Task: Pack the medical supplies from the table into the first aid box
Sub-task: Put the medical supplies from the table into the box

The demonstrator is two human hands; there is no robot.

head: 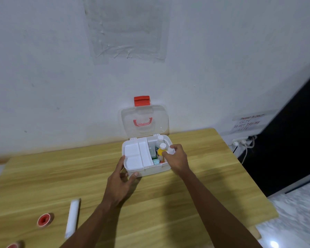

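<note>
The white first aid box [151, 170] stands open at the back of the wooden table, its clear lid [144, 120] with a red latch leaning against the wall. A white tray insert [137, 155] fills its left half. In the right half stand a yellow bottle [161, 150] with a white cap, another white-capped bottle [159, 140] behind it, and small green packets. My right hand [176, 157] is over that right half, fingers closed on a small white bottle [171, 150]. My left hand [121, 183] grips the box's front left corner.
On the table's near left lie a white rolled bandage [72, 218], a red-cored tape roll [45, 219] and another red roll [14, 245] at the frame's edge. The table's right edge drops to a pale floor. A power strip and cables [242, 142] sit by the wall at right.
</note>
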